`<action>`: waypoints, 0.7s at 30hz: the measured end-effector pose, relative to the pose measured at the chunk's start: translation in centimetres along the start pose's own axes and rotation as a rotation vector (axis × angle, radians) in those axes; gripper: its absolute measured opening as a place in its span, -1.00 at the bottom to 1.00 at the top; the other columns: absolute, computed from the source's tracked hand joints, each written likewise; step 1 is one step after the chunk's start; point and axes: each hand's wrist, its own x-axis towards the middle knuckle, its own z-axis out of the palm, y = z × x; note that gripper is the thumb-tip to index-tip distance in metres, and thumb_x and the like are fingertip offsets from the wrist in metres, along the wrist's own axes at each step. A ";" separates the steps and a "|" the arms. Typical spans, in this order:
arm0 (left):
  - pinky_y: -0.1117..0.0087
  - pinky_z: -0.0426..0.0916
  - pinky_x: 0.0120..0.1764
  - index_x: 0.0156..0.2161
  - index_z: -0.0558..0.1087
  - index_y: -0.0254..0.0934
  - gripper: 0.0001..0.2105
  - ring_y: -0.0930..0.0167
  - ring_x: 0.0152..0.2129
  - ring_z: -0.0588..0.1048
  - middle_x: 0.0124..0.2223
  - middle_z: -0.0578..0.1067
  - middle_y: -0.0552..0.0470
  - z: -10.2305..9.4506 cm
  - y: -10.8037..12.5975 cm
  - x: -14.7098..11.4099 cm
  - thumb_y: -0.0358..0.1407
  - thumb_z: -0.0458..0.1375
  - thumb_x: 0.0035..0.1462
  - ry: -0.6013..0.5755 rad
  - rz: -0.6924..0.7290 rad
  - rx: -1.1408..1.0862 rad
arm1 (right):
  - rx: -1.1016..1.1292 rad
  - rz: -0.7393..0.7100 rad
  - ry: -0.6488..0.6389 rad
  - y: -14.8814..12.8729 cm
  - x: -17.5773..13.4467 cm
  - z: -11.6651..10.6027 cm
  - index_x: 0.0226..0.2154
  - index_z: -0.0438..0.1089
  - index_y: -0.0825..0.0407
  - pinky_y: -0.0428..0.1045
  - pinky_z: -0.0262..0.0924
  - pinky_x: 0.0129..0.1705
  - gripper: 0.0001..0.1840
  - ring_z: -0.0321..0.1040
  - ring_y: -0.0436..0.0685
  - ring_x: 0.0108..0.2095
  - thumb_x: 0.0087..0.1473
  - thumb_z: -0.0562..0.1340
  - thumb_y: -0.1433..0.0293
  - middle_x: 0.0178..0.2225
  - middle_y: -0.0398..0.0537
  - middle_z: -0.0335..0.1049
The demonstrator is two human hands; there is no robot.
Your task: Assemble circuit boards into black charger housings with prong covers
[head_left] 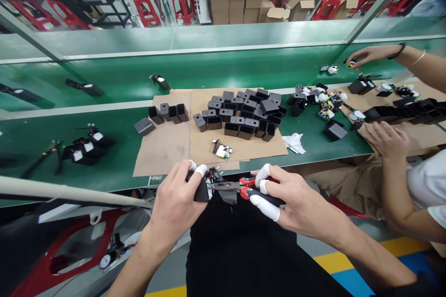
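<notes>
Holding case (pixel 199 188) in left hand (pixel 179 197), right hand (pixel 296 199) wrapped round pliers (pixel 245 189), tips at case mouth, beside bench (pixel 120 162) edge. Tip slip could nick parts (pixel 213 176); loose left grip could drop case.

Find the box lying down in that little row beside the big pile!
The leftmost black case, at the edge of the cardboard: it lies on its side, while the other four stand upright.
</notes>
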 end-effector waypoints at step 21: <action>0.18 0.43 -0.30 -0.06 0.49 -0.23 -0.71 0.18 -0.29 0.52 -0.16 0.53 -0.12 2.6 -0.2 0.6 -0.52 0.21 0.11 -0.067 0.092 0.187 | -0.027 0.162 -0.260 1.8 2.6 -0.5 -0.03 0.44 -0.08 0.08 0.38 -0.17 -0.75 0.57 0.23 -0.19 0.49 0.28 0.10 -0.15 -0.06 0.58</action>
